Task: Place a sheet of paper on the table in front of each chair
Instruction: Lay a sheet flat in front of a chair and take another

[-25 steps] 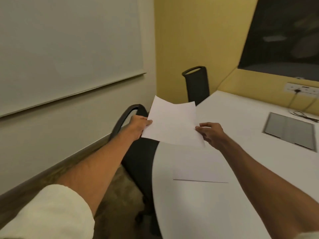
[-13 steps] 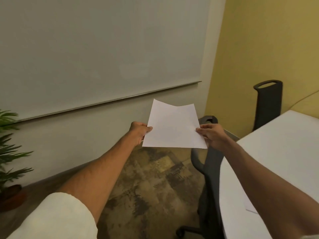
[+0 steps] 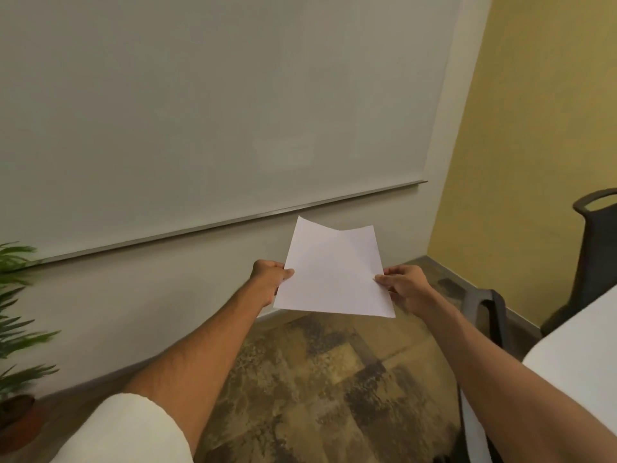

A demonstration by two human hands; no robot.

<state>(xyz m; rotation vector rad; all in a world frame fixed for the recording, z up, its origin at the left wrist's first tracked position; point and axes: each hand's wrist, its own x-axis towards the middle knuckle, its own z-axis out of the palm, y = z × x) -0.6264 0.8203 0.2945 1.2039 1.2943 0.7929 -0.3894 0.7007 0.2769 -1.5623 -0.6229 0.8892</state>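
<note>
I hold white paper (image 3: 334,272) in the air in front of me, over the floor and away from the table. My left hand (image 3: 268,277) pinches its left edge and my right hand (image 3: 405,285) pinches its right edge. Whether it is one sheet or a thin stack I cannot tell. Only a corner of the white table (image 3: 581,359) shows at the right edge. A dark chair (image 3: 490,315) stands tucked beside it, partly hidden by my right arm. A second dark chair (image 3: 597,248) stands further back against the yellow wall.
A large whiteboard (image 3: 200,111) fills the wall ahead, with its rail just above the paper. A potted plant (image 3: 16,329) stands at the far left. Patterned carpet (image 3: 317,379) lies below my arms.
My view has swung left, away from the table and its laid sheet, toward the whiteboard wall. The paper stays held in both hands in the same grip.
</note>
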